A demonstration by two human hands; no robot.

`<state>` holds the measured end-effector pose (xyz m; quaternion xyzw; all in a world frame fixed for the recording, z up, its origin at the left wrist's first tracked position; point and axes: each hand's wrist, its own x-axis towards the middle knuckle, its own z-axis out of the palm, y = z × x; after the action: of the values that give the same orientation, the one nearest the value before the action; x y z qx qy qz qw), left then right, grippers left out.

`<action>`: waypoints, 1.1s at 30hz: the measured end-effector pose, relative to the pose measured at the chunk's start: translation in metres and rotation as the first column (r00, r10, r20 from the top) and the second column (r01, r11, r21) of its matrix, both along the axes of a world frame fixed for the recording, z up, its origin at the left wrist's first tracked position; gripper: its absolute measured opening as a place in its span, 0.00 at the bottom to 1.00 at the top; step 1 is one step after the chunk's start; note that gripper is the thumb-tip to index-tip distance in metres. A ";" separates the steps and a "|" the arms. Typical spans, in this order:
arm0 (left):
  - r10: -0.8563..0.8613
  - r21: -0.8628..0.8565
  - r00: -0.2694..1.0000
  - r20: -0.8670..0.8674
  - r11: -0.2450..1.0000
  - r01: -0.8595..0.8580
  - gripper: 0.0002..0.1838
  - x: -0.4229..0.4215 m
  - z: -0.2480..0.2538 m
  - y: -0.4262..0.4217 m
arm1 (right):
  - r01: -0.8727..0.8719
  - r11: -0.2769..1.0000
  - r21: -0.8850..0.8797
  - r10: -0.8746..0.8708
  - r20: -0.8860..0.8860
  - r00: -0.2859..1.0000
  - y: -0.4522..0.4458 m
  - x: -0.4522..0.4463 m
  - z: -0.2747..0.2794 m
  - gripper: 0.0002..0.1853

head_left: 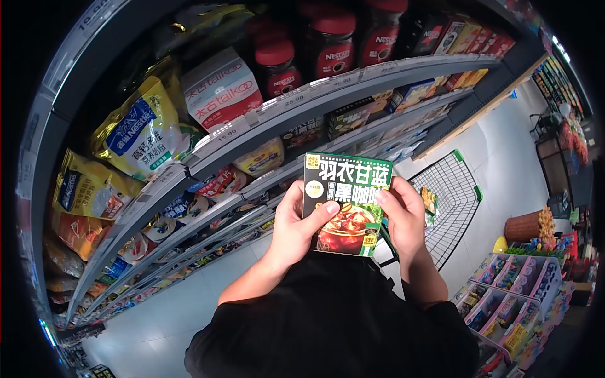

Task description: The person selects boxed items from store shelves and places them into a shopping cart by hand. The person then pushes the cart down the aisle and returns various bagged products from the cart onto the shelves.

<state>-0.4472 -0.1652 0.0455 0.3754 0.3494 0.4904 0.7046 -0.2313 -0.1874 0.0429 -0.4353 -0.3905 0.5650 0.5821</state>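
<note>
Green box [348, 208], left fingers [316, 219] closed around one side, right fingers [393, 206] opposite

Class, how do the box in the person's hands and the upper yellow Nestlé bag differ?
Support: the box is held by the left hand and right hand; the Nestlé bag sits on the shelf.
Shape: the box has flat faces and straight edges; the Nestlé bag bulges and creases.
Colour: the box is mostly black and green; the Nestlé bag is mainly yellow with a blue panel.
Shared: both carry printed Chinese characters.
</note>
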 end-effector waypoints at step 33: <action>-0.316 0.009 0.906 -0.280 0.943 0.332 0.16 0.012 -0.007 0.051 | 0.044 0.983 -0.181 -0.125 -0.467 0.875 -0.073 0.015 -0.051 0.33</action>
<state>-0.4354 -0.1139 0.0380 0.5124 0.3626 0.3195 0.7098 -0.2165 -0.2602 -0.0077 -0.3463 -0.1679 0.6589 0.6463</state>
